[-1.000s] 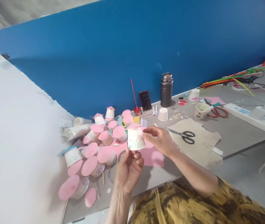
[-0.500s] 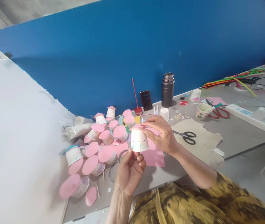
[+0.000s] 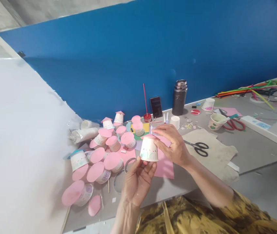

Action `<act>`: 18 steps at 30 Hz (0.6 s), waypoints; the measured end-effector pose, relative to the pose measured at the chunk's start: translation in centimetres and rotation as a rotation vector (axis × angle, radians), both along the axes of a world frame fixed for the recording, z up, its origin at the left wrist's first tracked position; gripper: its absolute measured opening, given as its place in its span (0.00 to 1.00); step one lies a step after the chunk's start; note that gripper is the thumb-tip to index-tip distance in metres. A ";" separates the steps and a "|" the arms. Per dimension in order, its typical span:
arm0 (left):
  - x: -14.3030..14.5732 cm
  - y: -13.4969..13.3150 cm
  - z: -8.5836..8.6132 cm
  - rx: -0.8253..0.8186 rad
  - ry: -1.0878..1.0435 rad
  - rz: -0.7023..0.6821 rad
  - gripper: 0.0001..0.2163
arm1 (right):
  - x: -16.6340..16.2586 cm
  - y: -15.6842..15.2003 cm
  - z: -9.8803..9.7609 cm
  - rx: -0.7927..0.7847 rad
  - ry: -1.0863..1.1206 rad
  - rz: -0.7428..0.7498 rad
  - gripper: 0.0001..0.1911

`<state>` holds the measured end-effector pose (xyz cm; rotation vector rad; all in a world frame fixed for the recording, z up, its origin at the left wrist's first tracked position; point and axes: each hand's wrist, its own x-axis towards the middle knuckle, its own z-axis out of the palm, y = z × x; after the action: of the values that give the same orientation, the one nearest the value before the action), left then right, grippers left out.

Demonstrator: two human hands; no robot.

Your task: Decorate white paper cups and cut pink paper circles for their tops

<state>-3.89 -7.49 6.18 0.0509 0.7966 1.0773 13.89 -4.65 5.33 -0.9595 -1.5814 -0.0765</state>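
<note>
Paper cup (image 3: 149,150), white with coloured marks on its wall, is held mouth down in the air above the near part of the table (image 3: 250,146), over a pink sheet (image 3: 164,166). A pink paper piece covers its upturned base. The left hand (image 3: 137,178) supports it from below, fingers pinching the rim. The right hand (image 3: 175,144) grips it from the side, fingers curled and pressed against the pink top. To the left lies a heap of similar cups (image 3: 104,156), most tipped over and each capped by a pink disc. An upright patterned cup (image 3: 217,121) stands beside red scissors (image 3: 234,124); its contents cannot be made out. A small red pot (image 3: 147,117) holds a red stick. Black scissors (image 3: 199,148) lie on a cloth (image 3: 220,154).
</note>
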 end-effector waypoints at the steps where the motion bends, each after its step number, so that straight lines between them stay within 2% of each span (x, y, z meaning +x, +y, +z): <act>1: 0.0 0.0 0.0 0.009 0.001 -0.007 0.15 | 0.1 0.0 0.1 -0.024 -0.021 0.017 0.14; 7: 0.0 -0.3 -0.1 0.032 -0.001 -0.006 0.16 | 0.0 0.0 0.6 -0.129 -0.047 0.111 0.12; 11: -0.4 -0.2 0.0 -0.021 -0.016 0.013 0.18 | 0.6 -0.2 0.6 -0.159 0.148 0.166 0.09; 13: -0.8 0.1 0.1 -0.054 -0.051 0.037 0.19 | 1.6 -0.2 0.5 -0.228 0.353 0.128 0.08; 15: -1.2 0.6 0.2 -0.076 -0.103 0.070 0.19 | 2.5 -0.3 0.2 -0.338 0.522 0.027 0.09; 18: -1.5 1.4 0.4 -0.079 -0.194 0.114 0.18 | 2.6 -0.5 -0.7 -0.528 0.563 -0.043 0.12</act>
<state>-5.36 -6.07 6.61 -0.1661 0.6720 1.1384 16.53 -5.13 4.64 -1.2833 -1.0660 0.5625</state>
